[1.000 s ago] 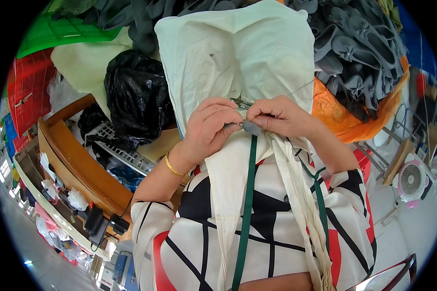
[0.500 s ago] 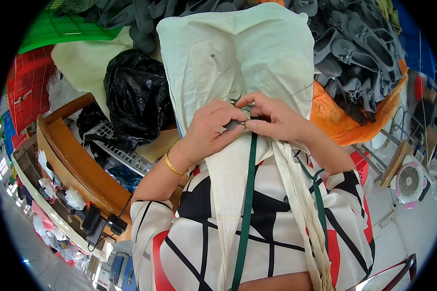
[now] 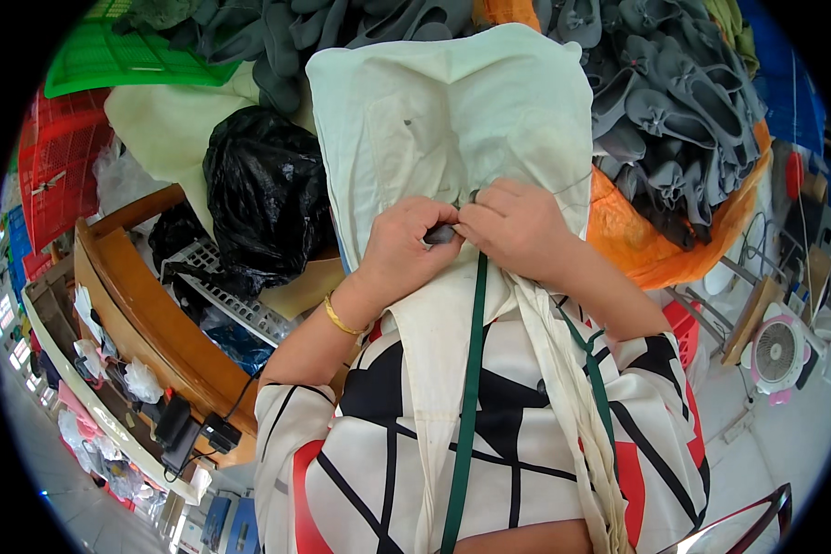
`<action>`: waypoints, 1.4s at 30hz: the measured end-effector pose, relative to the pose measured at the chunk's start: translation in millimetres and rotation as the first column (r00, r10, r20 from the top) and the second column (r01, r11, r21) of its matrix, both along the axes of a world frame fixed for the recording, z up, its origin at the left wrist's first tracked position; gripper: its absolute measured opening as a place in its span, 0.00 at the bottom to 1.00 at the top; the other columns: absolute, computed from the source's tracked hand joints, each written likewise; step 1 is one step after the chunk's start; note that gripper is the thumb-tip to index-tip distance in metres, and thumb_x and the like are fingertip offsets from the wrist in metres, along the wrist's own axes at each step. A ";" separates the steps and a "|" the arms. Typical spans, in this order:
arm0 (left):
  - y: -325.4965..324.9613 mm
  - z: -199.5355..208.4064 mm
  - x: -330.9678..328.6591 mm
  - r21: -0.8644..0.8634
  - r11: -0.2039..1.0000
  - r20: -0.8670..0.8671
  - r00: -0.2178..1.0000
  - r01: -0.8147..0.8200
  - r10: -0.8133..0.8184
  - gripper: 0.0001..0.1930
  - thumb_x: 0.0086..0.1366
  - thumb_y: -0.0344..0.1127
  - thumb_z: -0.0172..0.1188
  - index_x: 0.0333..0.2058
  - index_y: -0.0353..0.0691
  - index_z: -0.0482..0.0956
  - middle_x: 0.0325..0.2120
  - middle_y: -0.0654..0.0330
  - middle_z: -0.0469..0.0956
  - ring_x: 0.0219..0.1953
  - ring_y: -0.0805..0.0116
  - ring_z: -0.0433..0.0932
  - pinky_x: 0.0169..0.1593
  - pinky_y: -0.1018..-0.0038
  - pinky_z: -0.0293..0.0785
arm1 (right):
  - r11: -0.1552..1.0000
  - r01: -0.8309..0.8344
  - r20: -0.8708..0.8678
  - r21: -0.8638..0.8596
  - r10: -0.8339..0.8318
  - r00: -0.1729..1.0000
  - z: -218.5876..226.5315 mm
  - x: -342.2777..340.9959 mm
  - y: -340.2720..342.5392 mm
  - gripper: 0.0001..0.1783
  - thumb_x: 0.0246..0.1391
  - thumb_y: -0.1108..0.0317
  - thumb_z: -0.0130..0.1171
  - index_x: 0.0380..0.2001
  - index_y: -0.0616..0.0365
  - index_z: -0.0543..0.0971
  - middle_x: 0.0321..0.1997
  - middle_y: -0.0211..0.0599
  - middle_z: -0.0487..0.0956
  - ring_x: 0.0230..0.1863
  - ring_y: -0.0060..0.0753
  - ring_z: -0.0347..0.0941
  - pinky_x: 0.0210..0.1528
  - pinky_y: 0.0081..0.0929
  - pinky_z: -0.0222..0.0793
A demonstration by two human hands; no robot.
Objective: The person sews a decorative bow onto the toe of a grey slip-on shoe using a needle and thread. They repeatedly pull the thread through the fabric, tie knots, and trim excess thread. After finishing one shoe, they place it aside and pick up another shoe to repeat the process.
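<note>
So my left fingers (image 3: 441, 214) are pinching this little grey piece (image 3: 440, 234) over the pale cloth (image 3: 517, 120), long axis too covered to tell, with my right fingers (image 3: 486, 218) bunched just right of it, grip unclear.

The cloth (image 3: 517, 102) lies under the hands (image 3: 406, 242) (image 3: 517, 226), plastic bag (image 3: 263, 185) left, shoes (image 3: 669, 120) right.

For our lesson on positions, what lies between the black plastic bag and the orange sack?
The head view shows pale cloth between the black bag and orange sack, with the left hand and right hand over its lower part.
</note>
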State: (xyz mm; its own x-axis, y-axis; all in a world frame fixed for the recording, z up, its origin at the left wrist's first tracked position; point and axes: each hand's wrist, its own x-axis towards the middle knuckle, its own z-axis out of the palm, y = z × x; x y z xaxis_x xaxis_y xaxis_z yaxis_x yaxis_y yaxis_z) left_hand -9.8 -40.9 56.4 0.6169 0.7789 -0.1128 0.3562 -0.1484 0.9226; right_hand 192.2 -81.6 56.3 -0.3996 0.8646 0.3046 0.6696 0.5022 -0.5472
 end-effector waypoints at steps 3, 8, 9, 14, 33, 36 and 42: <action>0.4 -5.1 0.2 0.005 1.000 -0.003 1.000 -0.014 0.014 0.12 0.50 0.28 0.68 0.35 0.38 0.81 0.28 0.55 0.79 0.32 0.55 0.78 0.36 0.67 0.75 | 0.996 -0.073 0.022 0.050 0.072 0.997 11.7 -5.5 5.0 0.09 0.41 0.69 0.67 0.25 0.54 0.76 0.25 0.32 0.71 0.25 0.35 0.71 0.24 0.29 0.67; 10.6 -12.7 3.0 0.287 0.958 0.087 0.996 -0.007 -0.018 0.12 0.50 0.27 0.68 0.36 0.39 0.80 0.30 0.56 0.79 0.33 0.56 0.78 0.34 0.68 0.75 | 0.987 -0.037 -0.476 -0.158 -0.043 0.878 37.8 -25.9 -1.1 0.07 0.56 0.66 0.60 0.30 0.53 0.72 0.23 0.27 0.71 0.23 0.25 0.71 0.25 0.22 0.69; 15.5 -12.7 4.1 0.338 0.941 0.062 0.998 -0.017 -0.005 0.12 0.50 0.27 0.68 0.35 0.40 0.79 0.30 0.57 0.79 0.33 0.56 0.78 0.34 0.68 0.75 | 0.860 -0.096 -0.612 -0.501 -0.274 0.742 40.6 -22.7 -6.3 0.07 0.60 0.66 0.58 0.32 0.53 0.71 0.23 0.27 0.72 0.23 0.23 0.71 0.25 0.22 0.70; 34.0 -10.1 -4.8 0.619 0.784 0.011 0.999 -0.048 0.053 0.11 0.51 0.26 0.67 0.34 0.41 0.78 0.30 0.60 0.78 0.32 0.58 0.78 0.32 0.67 0.75 | 0.712 -0.083 -0.698 -0.697 -0.647 0.306 27.2 49.1 -10.4 0.07 0.67 0.64 0.53 0.37 0.53 0.71 0.23 0.29 0.74 0.20 0.20 0.70 0.24 0.20 0.67; 20.5 0.3 16.6 -0.273 0.951 0.236 0.949 -0.143 0.211 0.06 0.62 0.30 0.64 0.37 0.37 0.79 0.26 0.64 0.75 0.26 0.78 0.70 0.30 0.78 0.67 | 0.822 0.179 -0.505 -0.540 -0.487 0.713 8.7 44.9 -1.7 0.10 0.55 0.76 0.59 0.42 0.60 0.76 0.36 0.34 0.76 0.36 0.26 0.74 0.46 0.24 0.70; 26.8 5.5 20.2 -0.464 0.886 0.323 0.933 0.011 0.158 0.07 0.64 0.30 0.63 0.39 0.37 0.79 0.27 0.68 0.74 0.28 0.82 0.69 0.31 0.81 0.67 | 0.849 0.121 -0.348 -0.514 -0.335 0.876 25.0 27.7 10.2 0.12 0.52 0.75 0.62 0.41 0.60 0.78 0.36 0.35 0.78 0.36 0.26 0.74 0.43 0.23 0.70; 60.0 6.3 10.7 -0.277 0.951 0.357 0.934 0.134 -0.028 0.06 0.66 0.28 0.61 0.40 0.35 0.80 0.32 0.68 0.78 0.32 0.83 0.72 0.36 0.83 0.70 | 0.755 0.070 -0.464 -0.652 -0.470 0.751 8.7 50.4 24.5 0.05 0.56 0.74 0.61 0.37 0.62 0.78 0.35 0.31 0.80 0.36 0.22 0.74 0.42 0.20 0.70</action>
